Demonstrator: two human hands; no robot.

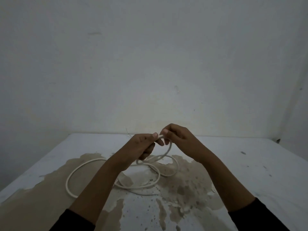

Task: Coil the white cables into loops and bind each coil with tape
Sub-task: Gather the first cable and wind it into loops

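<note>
A white cable (75,170) lies in loose loops on the worn white table (250,164). Part of it rises off the table to my hands, which meet above the middle of the table. My left hand (141,145) pinches the cable between thumb and fingers, with a small loop hanging below it. My right hand (176,136) pinches the same stretch of cable right beside the left thumb. The cable curves down from the right hand to the loops lying on the table. No tape is in view.
The table's white coating has peeled into large brown patches (188,184) under and around the cable. A plain wall (150,64) stands directly behind the table's far edge. A thin wire end (128,132) sticks up behind my left hand.
</note>
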